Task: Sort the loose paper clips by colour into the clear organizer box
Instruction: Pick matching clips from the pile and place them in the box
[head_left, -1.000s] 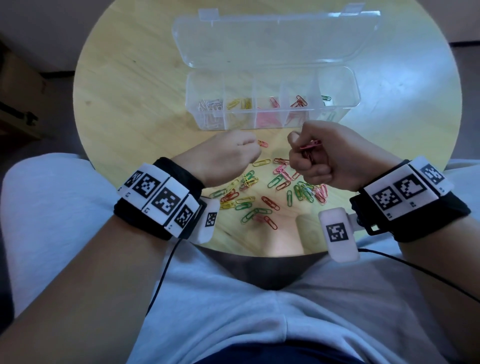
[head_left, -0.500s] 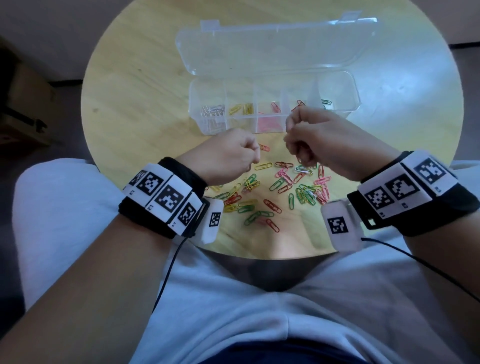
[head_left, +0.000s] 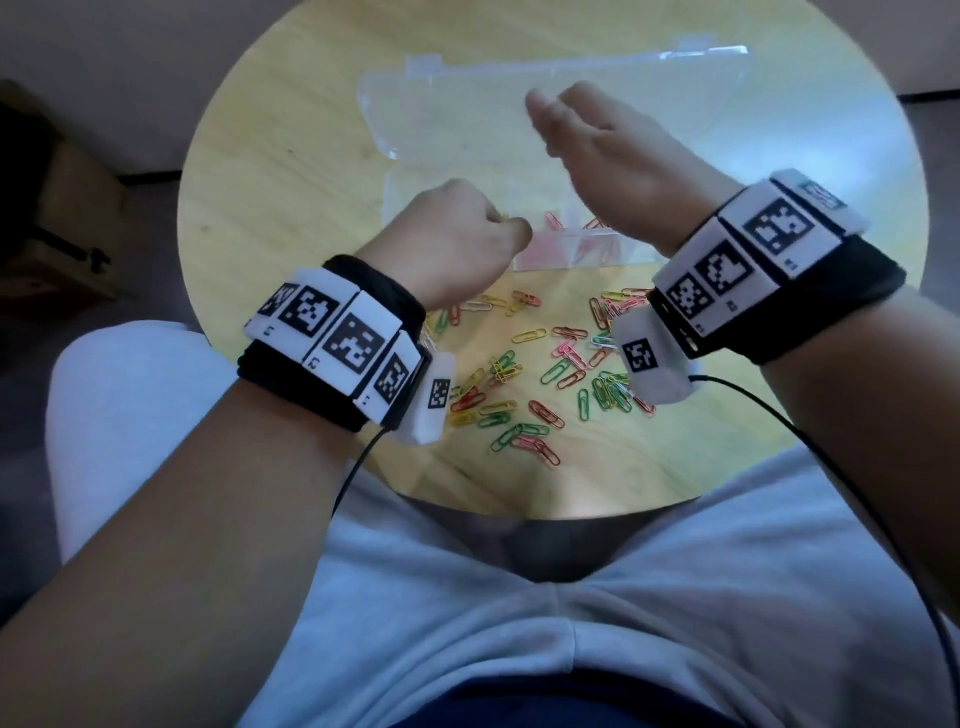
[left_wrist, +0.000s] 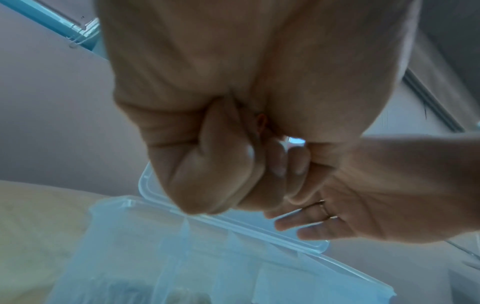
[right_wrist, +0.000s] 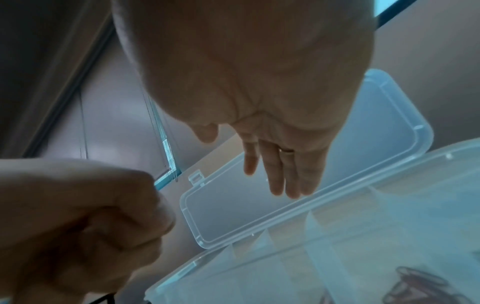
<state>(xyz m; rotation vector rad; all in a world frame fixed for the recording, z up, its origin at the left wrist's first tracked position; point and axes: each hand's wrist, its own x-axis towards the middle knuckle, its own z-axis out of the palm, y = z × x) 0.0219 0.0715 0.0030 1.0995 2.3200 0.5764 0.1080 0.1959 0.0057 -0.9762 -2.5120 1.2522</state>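
Note:
The clear organizer box (head_left: 571, 255) lies on the round wooden table (head_left: 291, 182) with its lid (head_left: 457, 119) swung back. My right hand (head_left: 587, 140) hovers flat over the box, fingers straight and holding nothing; the right wrist view shows its bare fingers (right_wrist: 280, 174) above the lid (right_wrist: 259, 205). My left hand (head_left: 467, 234) is a fist over the box's left half. Inside the fist a small reddish paper clip end (left_wrist: 261, 122) peeks out. Red and pink clips (head_left: 553, 221) lie in a middle compartment. Loose coloured clips (head_left: 561, 374) are scattered between box and table edge.
My lap in grey shorts lies just below the table's near edge (head_left: 519, 504). A cable (head_left: 831, 467) trails from the right wristband. A dark piece of furniture (head_left: 52, 234) stands on the floor to the left.
My right hand pinched a red clip a second ago; it rose over the box and now spreads flat with nothing in it. My left fist moved from the loose pile to above the box.

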